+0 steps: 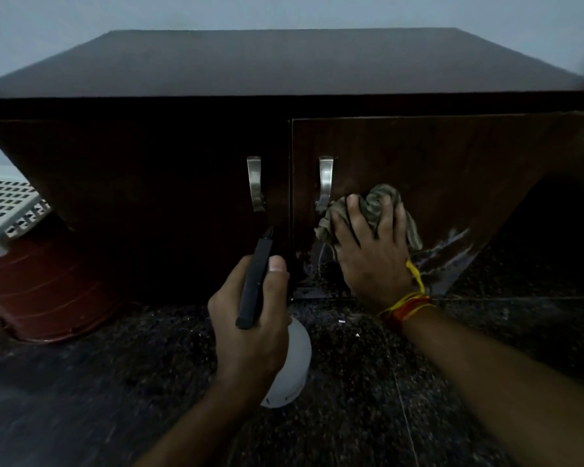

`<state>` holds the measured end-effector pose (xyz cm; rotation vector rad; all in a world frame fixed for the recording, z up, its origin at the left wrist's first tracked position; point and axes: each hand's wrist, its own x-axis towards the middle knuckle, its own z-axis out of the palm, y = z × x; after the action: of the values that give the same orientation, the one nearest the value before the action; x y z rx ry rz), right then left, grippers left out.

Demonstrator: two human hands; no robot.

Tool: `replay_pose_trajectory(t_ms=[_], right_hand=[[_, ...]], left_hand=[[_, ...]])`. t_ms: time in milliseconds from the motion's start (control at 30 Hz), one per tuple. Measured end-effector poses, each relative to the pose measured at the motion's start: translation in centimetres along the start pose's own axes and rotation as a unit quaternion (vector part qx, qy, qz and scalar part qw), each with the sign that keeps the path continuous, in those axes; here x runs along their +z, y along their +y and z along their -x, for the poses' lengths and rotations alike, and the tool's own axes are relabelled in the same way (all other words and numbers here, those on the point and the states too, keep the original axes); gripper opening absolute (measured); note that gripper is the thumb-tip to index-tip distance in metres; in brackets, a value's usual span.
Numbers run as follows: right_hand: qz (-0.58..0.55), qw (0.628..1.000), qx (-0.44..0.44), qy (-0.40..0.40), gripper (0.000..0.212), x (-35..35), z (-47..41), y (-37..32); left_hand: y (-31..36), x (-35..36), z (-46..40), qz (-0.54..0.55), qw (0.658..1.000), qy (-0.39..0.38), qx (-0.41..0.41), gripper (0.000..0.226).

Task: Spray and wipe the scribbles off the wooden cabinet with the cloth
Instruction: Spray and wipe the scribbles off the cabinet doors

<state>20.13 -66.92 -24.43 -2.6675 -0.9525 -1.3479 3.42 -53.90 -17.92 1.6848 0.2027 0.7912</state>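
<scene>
A dark wooden cabinet (284,136) stands on a speckled stone floor (115,382), both doors closed, each with a metal handle. Pale scribbles (449,247) streak the lower part of the right door. At far left a white perforated basket (4,203) sits over a reddish tub (48,291); their contents are hidden. The left hand (250,325) grips a white spray bottle (294,362) with a black trigger head. The right hand (371,254), fingers spread, presses a striped cloth (378,200) against the right door just beside its handle.
</scene>
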Motion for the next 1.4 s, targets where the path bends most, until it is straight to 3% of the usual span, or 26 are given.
replay_pose_trajectory(t_ms=[167,367,633,800,1000,1067,1200,1400], right_hand=[[0.046,0.995,-0.090,-0.012,0.051,-0.8,-0.7,2.5],[-0.003,0.996,0.085,-0.025,0.055,1.1,0.7,-3.9],[-0.069,0.993,0.094,-0.035,0.051,3.8,4.3,-7.0],[-0.079,0.979,0.189,0.007,0.048,3.5,2.0,-8.2],[-0.079,0.986,0.134,-0.060,0.052,5.0,5.7,-8.7],[-0.081,0.984,0.151,-0.050,0.053,4.3,4.6,-8.6],[-0.089,0.973,0.212,0.017,0.046,2.8,0.6,-9.0],[-0.072,0.990,0.117,-0.039,0.053,5.6,5.9,-8.8]], left_hand=[[-0.6,-0.4,-0.3,0.009,1.000,0.011,-0.006,0.035],[-1.4,-0.6,-0.4,0.010,1.000,0.011,-0.003,0.034],[-3.0,-1.9,-0.7,-0.009,1.000,0.011,0.009,0.030],[-4.5,-2.2,-0.4,-0.028,1.000,-0.007,-0.011,0.029],[-4.8,-3.3,-0.6,-0.032,0.999,-0.017,0.000,0.044],[-4.9,-3.6,-0.9,-0.032,0.999,-0.018,0.005,0.048],[-5.1,-3.8,-1.3,-0.025,1.000,-0.014,0.003,0.036],[-4.6,-3.7,-1.1,-0.020,1.000,-0.011,-0.003,0.039]])
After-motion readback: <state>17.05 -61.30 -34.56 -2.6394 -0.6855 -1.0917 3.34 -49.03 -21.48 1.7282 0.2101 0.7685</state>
